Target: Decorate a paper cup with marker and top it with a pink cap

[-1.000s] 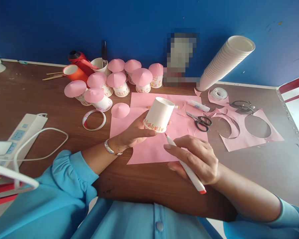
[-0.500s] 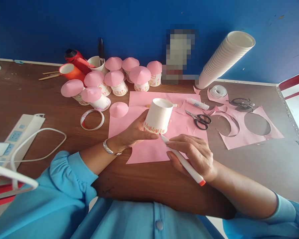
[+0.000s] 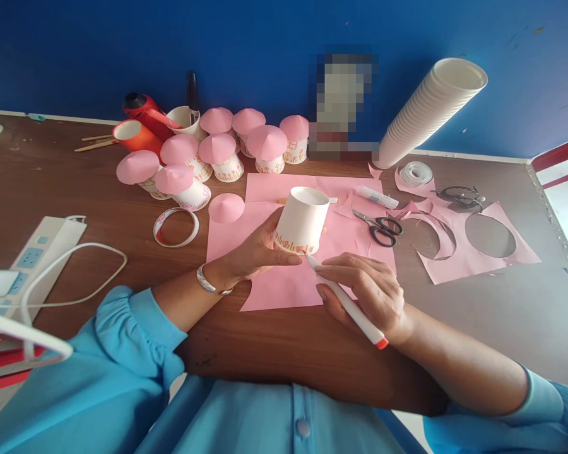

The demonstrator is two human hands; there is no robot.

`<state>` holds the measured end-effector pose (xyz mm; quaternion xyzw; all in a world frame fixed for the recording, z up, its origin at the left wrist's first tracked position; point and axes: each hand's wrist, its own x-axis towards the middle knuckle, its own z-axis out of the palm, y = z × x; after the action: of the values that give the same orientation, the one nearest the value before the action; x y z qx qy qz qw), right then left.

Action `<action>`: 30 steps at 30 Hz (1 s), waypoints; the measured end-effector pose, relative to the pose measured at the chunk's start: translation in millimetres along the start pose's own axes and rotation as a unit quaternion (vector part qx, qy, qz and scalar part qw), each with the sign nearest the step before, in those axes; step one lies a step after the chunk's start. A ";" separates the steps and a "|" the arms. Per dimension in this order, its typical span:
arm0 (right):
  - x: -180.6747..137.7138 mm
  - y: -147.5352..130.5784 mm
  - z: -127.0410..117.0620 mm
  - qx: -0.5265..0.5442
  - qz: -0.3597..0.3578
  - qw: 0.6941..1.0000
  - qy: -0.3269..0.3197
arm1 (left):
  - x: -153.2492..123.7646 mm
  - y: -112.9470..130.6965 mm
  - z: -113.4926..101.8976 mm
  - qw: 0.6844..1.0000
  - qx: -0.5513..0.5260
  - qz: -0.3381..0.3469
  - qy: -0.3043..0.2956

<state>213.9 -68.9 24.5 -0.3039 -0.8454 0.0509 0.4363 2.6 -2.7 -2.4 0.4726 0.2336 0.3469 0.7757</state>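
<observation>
A: Where is the cup now?
B: The white paper cup (image 3: 303,217), tapered and drawn with orange and yellow strokes near its rim, is held upside down, slightly tilted, over the flat pink paper sheets (image 3: 284,290) on the brown wooden counter (image 3: 284,353).
A: Who has it?
B: The left hand (image 3: 255,252), grasping it low on the side, thumb along the rim.
A: And the right hand (image 3: 369,293)?
B: It grips a slim white marker with an orange end (image 3: 350,309), pinched between thumb and fingers.
A: What differs from a second ago?
B: Then the marker's tip sat just off the cup, by the right part of the rim. Now it has moved left and meets the rim's near edge; whether it presses there is too small to tell.
A: Anything else moved?
B: Not on the counter. The loose pink paper cone (image 3: 226,208) and the black-handled metal scissors (image 3: 383,230) lie as before; only the camera's view has shifted slightly.
</observation>
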 end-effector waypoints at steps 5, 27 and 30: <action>0.6 -1.4 0.0 0.005 0.005 1.000 -0.001 | -0.9 1.5 0.2 1.000 0.010 -0.009 0.004; 1.5 -0.1 -5.9 0.025 0.021 0.999 0.005 | -1.9 5.4 2.1 1.000 -0.019 -0.018 -0.001; 0.8 -0.4 -4.3 0.016 0.021 1.000 0.009 | -2.9 11.4 7.1 1.000 -0.011 -0.026 0.006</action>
<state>216.7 -69.6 27.8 -0.3152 -0.8338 0.0714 0.4475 2.0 -5.4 11.0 0.4558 0.2467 0.3324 0.7880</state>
